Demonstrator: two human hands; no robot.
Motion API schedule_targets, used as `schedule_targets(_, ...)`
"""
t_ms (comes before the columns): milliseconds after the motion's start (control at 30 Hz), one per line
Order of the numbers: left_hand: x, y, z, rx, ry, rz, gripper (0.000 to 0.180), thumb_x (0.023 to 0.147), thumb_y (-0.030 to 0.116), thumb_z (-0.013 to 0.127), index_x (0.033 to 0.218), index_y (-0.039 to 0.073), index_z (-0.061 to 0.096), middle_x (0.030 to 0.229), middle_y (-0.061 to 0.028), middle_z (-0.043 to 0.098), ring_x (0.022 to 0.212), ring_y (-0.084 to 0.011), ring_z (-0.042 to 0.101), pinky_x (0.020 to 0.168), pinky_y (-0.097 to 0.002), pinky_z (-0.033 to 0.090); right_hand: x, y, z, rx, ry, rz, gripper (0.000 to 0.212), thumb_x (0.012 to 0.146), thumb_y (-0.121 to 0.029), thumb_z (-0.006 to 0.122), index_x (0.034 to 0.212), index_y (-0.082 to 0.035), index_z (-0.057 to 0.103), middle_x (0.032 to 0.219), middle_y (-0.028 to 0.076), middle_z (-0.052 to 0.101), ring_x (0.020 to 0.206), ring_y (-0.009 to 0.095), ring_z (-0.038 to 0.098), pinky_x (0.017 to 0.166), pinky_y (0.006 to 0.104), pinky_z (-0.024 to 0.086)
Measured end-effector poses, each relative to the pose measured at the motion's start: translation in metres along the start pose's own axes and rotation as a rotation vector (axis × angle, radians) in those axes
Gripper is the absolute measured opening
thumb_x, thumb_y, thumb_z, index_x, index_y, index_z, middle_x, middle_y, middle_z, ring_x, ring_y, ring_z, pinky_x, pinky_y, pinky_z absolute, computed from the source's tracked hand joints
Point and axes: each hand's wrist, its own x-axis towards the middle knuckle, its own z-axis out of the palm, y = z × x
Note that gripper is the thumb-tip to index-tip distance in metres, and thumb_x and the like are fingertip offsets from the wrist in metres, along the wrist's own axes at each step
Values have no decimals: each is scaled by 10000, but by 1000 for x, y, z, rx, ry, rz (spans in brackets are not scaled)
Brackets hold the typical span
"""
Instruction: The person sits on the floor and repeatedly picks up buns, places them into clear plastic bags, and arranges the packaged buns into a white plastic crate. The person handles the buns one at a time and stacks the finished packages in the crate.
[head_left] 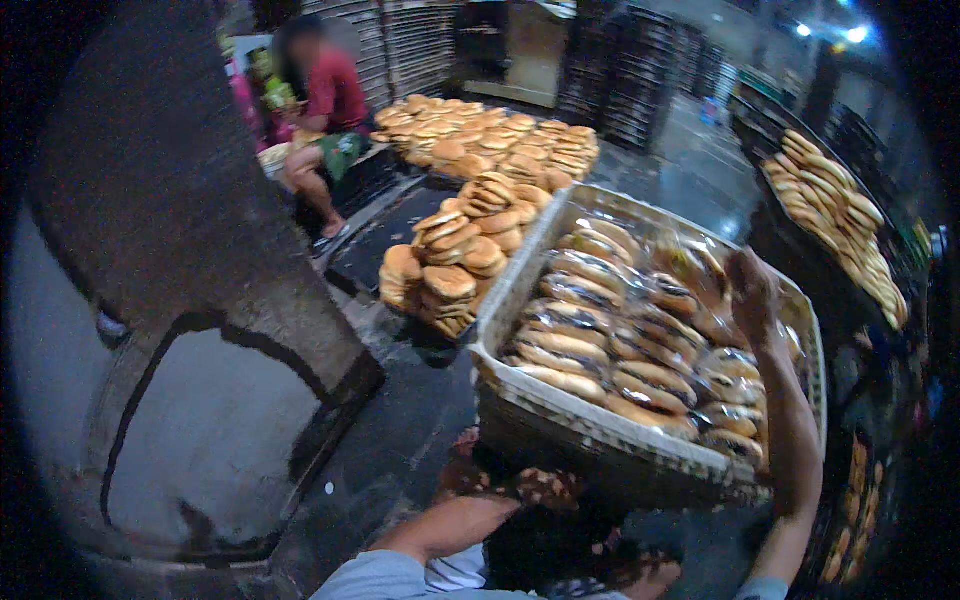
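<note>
A large pale plastic crate (484,340) stands tilted in front of me, filled with rows of long bread rolls (565,320) in clear plastic bags. My right hand (755,285) reaches over its right side, fingers curled against a shiny bag of bread (690,265) at the far end. The hand is slightly blurred. From the lower edge my left forearm (445,527) extends toward the crate's near left side. Deep shadow below the crate hides the fingers of my left hand, so its grip does not show.
Round flat breads (450,280) lie piled on dark trays beyond the crate's left. A person in a red shirt (335,85) sits behind them. More long rolls (825,205) fill a rack at right. A concrete wall (210,430) stands left; stacked dark trays (620,75) rise behind.
</note>
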Motion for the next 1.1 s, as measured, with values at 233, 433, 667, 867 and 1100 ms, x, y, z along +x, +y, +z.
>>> schedule_targets(233, -9, 17, -11, -122, 100, 72, 669, 951, 482, 630, 1460, 85, 450, 1362, -165, 576, 1291, -302, 528, 1118, -490, 390, 2, -76, -123, 142, 81, -10, 92, 995, -113, 600, 991, -31, 640, 789, -3, 605, 700, 51, 511, 609, 236, 427)
schedule_targets(433, -61, 116, -15, -1063, 608, 580, 1021, 737, 522, 848, 1516, 81, 356, 1545, -152, 394, 1426, -319, 383, 1182, -479, 284, -132, -171, -236, 564, -126, 306, 127, 848, -140, 715, 954, -76, 685, 820, 52, 674, 722, 167, 642, 647, 304, 504)
schedule_targets(667, -68, 121, 74, -1259, 344, 450, 536, 877, 237, 764, 1312, -21, 586, 1418, -217, 540, 1290, -329, 553, 1106, -452, 420, -260, -236, -214, 338, -591, 282, 196, 800, -162, 780, 967, -101, 696, 864, 87, 698, 769, 300, 701, 679, 388, 566)
schedule_targets(867, -74, 116, 88, -1423, 444, 297, 254, 949, 173, 677, 1105, -28, 673, 1197, -209, 680, 1075, -261, 665, 821, -308, 512, -293, -254, -219, 400, -485, 363, 144, 878, -184, 748, 975, -83, 716, 833, 90, 701, 744, 271, 698, 657, 371, 556)
schedule_targets(1100, -76, 88, 90, -1596, 571, 221, 309, 987, 194, 627, 1243, 29, 571, 1220, -156, 650, 1154, -290, 642, 980, -410, 527, -313, -269, -199, 496, -313, 371, 169, 914, -245, 713, 978, -92, 742, 827, 92, 717, 747, 270, 708, 683, 402, 559)
